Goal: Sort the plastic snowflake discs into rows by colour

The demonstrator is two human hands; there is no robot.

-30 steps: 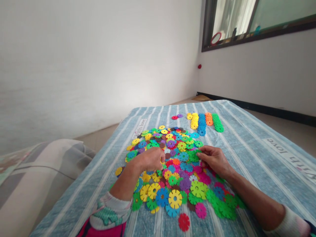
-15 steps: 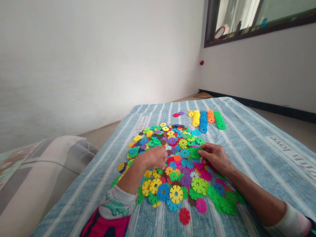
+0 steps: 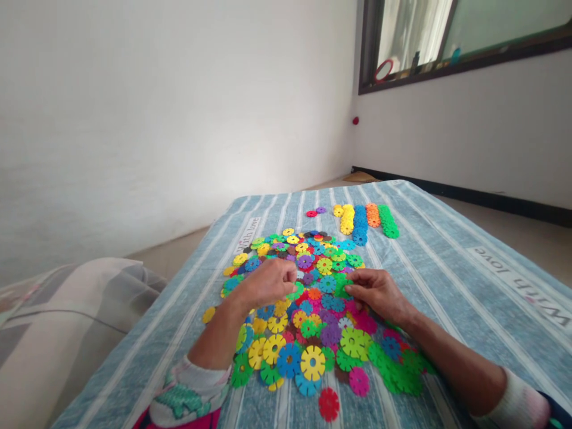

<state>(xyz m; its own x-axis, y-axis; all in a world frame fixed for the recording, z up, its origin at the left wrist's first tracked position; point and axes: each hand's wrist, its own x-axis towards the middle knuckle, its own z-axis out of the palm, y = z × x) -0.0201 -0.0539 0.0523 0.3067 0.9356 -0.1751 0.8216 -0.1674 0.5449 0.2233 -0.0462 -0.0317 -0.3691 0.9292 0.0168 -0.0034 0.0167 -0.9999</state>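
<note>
The left hand is curled into a loose fist over the heap of flat, notched plastic discs in many colours, its fingertips pinched together at the heap's middle; whether they grip a disc I cannot tell, since the knuckles hide the tips. The right hand lies on the heap just beside it, fingers bent and pressed onto green discs, thumb tucked under (again, a true grip is not visible). The two hands are near each other but apart.

Compared with half a second earlier, both hands have kept their places on the heap with the same curled postures; the left fist has lifted slightly, and the view itself has shifted a little, so everything sits somewhat further left in the picture.

The heap spreads across the middle of the blue-and-white striped bedspread. Toward its far edge lie sorted rows of discs, yellow, blue, orange and green, side by side, with a lone red and purple disc just left of them. One red disc lies apart at the near edge.
</note>
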